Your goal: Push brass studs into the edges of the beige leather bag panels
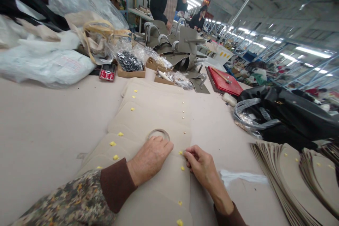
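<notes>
Overlapping beige leather-like panels point(156, 190) run up the table in front of me, with small yellow tabs point(112, 143) on them. Small metal studs point(184, 132) dot the right side of the upper panels. My left hand point(152, 157) rests on the panels, its fingers curled over the edge of a ring-shaped roll point(159, 132) that looks like tape. Its lower part is hidden by that hand. At the panels' right edge, my right hand point(200, 164) pinches at a yellow tab point(180, 153). Its fingertips meet the tab's right side.
Stacked beige panels point(286, 176) and a black bag point(291, 113) lie at the right. Farther back are a red board point(225, 81) with a hammer point(222, 75), small boxes point(131, 73), a red phone point(107, 72) and grey bag parts point(188, 42). A person point(166, 0) stands beyond.
</notes>
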{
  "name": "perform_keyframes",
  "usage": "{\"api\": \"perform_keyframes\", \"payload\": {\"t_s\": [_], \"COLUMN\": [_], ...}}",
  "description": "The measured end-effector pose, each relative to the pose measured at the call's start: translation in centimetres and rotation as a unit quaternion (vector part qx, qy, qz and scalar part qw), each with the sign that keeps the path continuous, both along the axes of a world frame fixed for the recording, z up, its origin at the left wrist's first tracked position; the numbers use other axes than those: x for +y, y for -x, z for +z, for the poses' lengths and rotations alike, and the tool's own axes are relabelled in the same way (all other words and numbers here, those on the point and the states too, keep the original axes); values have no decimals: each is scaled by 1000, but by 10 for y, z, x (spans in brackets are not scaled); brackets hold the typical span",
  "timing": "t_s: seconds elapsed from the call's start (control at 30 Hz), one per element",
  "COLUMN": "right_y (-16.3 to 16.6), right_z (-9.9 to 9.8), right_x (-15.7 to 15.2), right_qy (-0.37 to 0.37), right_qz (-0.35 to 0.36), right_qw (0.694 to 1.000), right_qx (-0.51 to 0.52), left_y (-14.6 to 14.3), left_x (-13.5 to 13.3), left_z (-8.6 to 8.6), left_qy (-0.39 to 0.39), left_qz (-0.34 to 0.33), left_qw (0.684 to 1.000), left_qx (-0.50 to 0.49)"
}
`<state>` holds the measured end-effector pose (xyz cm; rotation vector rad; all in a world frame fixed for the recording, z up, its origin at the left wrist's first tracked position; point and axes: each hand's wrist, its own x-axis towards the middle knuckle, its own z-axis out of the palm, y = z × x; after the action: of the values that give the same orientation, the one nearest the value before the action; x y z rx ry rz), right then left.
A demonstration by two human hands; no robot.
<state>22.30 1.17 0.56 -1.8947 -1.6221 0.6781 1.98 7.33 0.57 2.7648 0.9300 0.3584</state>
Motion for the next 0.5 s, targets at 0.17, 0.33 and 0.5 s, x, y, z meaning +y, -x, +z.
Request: {"api": "perform_keyframes", "payload": {"t_s": [0.17,0.33,0.5], "right_y": [6,17,22], "right_z": [-5,-5,6], "right_x": [-11,1,13], "right_qy": [-108,-85,-34], "right_qz": [52,34,2], "right_qw": [989,986,988], "right_qx": [-91,-142,-154], "left_y": [1,0,2], "left_x": [-1,-2,1], "left_z": [-1,0,1], "left_qy": [-11,-21,-22], "left_qz": [-2,-8,-10], "left_qw": [1000,1000,997], "left_qx": [-7,-10,-80]}}
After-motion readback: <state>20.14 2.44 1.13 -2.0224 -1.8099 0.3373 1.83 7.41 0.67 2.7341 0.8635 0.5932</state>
